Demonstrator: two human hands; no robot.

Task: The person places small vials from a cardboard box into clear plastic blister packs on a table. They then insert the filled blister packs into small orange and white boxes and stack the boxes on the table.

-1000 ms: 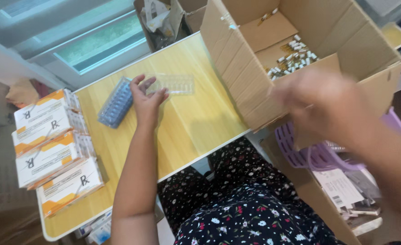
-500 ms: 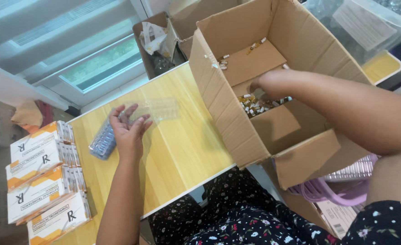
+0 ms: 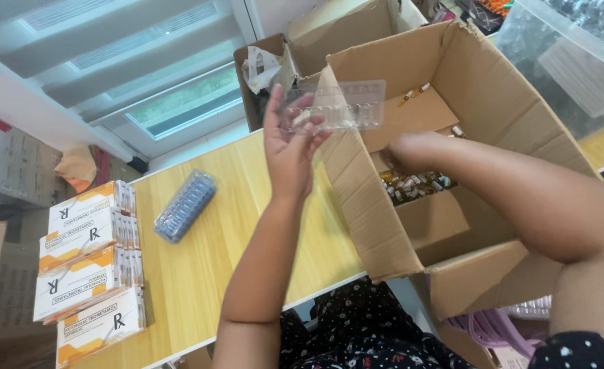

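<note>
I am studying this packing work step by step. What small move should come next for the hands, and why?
Probably the right hand should close on a few vials and lift them toward the tray. That hand is already down in the cardboard box at the loose vials, though its grip is hidden. The left hand holds the clear tray up beside the box, and its slots look empty.

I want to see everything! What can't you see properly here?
Head view only:
- Right hand: fingers buried among the small vials, so its grip is unclear.
- Vials: too small to read or count.
- Clear plastic tray in the left hand: see-through, contents unclear.
- Stacked tray on the table: contents unclear.
</note>
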